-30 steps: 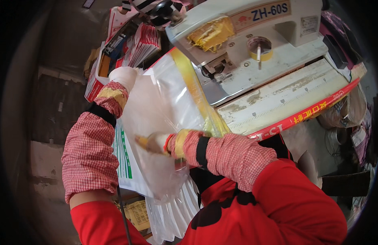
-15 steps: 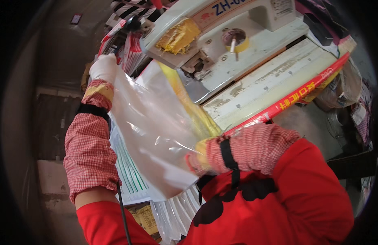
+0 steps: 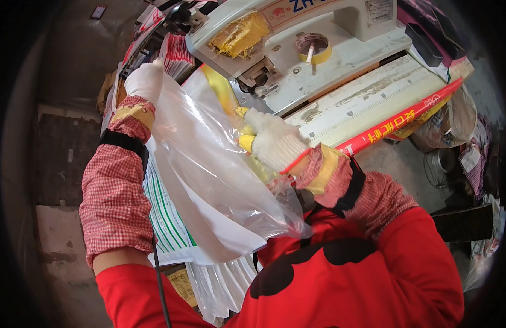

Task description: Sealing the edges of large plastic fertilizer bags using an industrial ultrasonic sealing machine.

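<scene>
Your right hand (image 3: 275,143), in a white knit glove, is closed on the yellow-edged rim of the clear plastic bag (image 3: 209,180), pinching it just in front of the sewing machine (image 3: 318,49). Your left hand (image 3: 145,81), also gloved, is up at the bag's far corner, to the left of the machine; its fingers are hidden behind the film, so I cannot tell whether they are closed on the bag or only pressing against it. The bag hangs slack between your two hands, left of the machine and above your chest, with its lower end sagging toward the stack of white printed sacks (image 3: 171,218) beneath it.

The risk begins at that left corner. If the hold there is loose, the slick film may slip off the knit glove and the mouth of the bag may fold shut on itself. Your right fingertips sit very near the machine's head, close to the metal parts under the yellow rag (image 3: 239,34); glove yarn or a fold of plastic could snag there if you push forward without looking. The film is thin and pulled taut across your right wrist, so a sharp tug could stretch or tear it. The red strip (image 3: 400,123) along the machine's table edge lies just right of your forearm, and your checked sleeve (image 3: 113,191) could catch on it.
</scene>
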A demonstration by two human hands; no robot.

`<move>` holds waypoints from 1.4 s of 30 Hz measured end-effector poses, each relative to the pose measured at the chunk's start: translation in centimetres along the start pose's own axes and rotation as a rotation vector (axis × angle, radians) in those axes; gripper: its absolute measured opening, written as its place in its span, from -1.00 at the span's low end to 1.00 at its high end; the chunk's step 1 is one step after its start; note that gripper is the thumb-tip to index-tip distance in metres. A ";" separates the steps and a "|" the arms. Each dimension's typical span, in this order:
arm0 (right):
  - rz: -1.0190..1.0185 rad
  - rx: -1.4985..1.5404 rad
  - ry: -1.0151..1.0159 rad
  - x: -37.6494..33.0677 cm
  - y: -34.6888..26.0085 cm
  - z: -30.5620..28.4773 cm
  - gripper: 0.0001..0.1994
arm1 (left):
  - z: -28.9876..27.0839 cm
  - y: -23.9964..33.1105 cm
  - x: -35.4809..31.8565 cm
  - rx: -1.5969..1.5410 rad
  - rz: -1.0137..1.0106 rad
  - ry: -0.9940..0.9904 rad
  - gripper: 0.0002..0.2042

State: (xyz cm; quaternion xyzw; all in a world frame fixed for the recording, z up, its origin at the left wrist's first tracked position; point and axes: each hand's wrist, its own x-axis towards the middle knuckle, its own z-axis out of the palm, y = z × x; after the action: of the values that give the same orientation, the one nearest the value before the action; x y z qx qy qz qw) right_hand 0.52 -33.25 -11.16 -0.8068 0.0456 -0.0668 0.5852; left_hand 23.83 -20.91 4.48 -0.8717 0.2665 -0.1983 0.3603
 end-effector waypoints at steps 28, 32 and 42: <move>0.301 0.432 -0.091 -11.2 3.8 -4.6 -0.69 | 13.8 14.9 -2.1 -0.752 0.328 0.463 -0.85; 0.396 0.756 0.073 -11.3 3.9 -4.1 -0.69 | 13.3 15.6 -0.4 -1.047 0.438 0.595 -0.89; -0.102 -0.787 -0.029 -11.0 3.1 -4.2 -0.75 | 9.7 11.9 -3.6 -0.528 0.481 0.049 -0.87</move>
State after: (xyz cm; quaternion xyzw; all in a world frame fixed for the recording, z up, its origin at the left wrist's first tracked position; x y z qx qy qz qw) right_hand -11.01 -36.43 -13.40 -0.9716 0.0192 -0.0619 0.2276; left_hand 22.45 -20.78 -11.22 -0.8421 0.5145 -0.0529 0.1527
